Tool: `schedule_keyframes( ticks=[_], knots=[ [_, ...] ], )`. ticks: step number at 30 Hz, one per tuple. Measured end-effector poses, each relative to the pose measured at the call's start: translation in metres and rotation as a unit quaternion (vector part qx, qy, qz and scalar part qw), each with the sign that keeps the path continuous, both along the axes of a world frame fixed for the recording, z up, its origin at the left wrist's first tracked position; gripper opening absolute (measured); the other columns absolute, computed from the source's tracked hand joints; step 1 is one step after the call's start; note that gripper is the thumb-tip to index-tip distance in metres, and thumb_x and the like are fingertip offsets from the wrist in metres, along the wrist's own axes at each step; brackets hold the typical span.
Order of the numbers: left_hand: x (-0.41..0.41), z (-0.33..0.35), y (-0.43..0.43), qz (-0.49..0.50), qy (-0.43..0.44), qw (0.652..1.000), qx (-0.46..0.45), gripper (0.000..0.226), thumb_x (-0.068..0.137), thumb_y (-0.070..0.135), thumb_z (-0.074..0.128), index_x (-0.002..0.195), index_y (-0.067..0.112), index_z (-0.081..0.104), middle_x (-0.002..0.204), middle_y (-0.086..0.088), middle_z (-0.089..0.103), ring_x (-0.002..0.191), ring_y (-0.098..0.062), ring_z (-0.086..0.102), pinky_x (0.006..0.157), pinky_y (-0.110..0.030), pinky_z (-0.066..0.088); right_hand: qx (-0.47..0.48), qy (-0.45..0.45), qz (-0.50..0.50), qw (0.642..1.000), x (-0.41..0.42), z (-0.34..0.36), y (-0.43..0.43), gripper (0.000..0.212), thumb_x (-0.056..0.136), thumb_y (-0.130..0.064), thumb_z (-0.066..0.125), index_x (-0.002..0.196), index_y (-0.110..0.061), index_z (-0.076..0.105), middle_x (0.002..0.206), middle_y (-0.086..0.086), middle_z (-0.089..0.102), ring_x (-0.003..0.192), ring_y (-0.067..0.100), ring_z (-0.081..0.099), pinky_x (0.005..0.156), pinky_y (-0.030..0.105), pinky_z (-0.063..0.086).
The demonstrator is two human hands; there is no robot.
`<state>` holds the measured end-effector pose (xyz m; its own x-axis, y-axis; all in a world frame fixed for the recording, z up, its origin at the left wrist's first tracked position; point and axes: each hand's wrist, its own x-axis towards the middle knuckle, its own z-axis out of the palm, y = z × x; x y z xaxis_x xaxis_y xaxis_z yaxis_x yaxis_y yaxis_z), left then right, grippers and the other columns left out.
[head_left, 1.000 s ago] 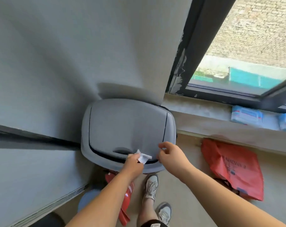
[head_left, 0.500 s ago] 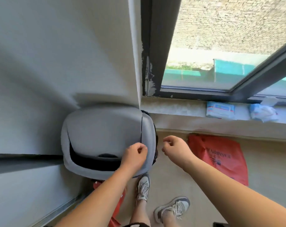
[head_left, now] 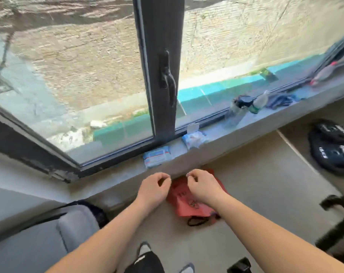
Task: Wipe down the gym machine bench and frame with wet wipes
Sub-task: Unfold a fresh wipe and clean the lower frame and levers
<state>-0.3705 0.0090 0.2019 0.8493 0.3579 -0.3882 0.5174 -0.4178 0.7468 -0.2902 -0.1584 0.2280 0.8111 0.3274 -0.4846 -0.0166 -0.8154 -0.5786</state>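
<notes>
Two wet wipe packs lie on the window sill (head_left: 246, 127): a closed blue-white pack (head_left: 157, 156) and an opened pack (head_left: 193, 137) with its flap up. My left hand (head_left: 154, 187) and my right hand (head_left: 201, 184) are held out side by side just below the sill's front edge, under the closed pack. Both have curled fingers and hold nothing that I can see. Neither touches the packs. No gym bench or frame is clearly in view.
A grey lidded bin (head_left: 76, 227) stands at lower left against the wall. A red bag (head_left: 186, 201) lies on the floor under my hands. Black weight plates (head_left: 332, 146) lie at right. Bottles (head_left: 240, 107) and cloths sit further along the sill.
The white wipe my left hand held over the bin is gone from it. My view swung right from the bin to the window sill, and both hands moved toward the wipe packs.
</notes>
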Motion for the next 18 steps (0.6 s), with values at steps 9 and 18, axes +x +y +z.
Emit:
schedule_keyframes(
  ticks=[9, 18],
  knots=[
    [0.159, -0.032, -0.025, -0.136, 0.025, 0.987, 0.079, 0.015, 0.093, 0.027, 0.064, 0.104, 0.026, 0.074, 0.095, 0.015, 0.071, 0.095, -0.008, 0.066, 0.087, -0.022, 0.047, 0.094, 0.049, -0.164, 0.981, 0.116, -0.046, -0.042, 0.026, 0.099, -0.028, 0.049, 0.116, -0.029, 0.068, 0.108, -0.008, 0.073, 0.106, 0.012, 0.065, 0.099, 0.030, 0.050],
    [0.308, -0.116, -0.039, -0.171, 0.078, 0.975, 0.116, 0.015, 0.099, 0.027, 0.062, 0.102, 0.020, 0.075, 0.097, 0.006, 0.073, 0.087, -0.012, 0.063, 0.075, -0.022, 0.041, 0.163, 0.044, -0.229, 0.959, 0.224, -0.124, -0.065, 0.029, 0.102, -0.029, 0.051, 0.128, -0.030, 0.063, 0.100, -0.016, 0.066, 0.096, 0.002, 0.061, 0.091, 0.024, 0.047]
  ],
)
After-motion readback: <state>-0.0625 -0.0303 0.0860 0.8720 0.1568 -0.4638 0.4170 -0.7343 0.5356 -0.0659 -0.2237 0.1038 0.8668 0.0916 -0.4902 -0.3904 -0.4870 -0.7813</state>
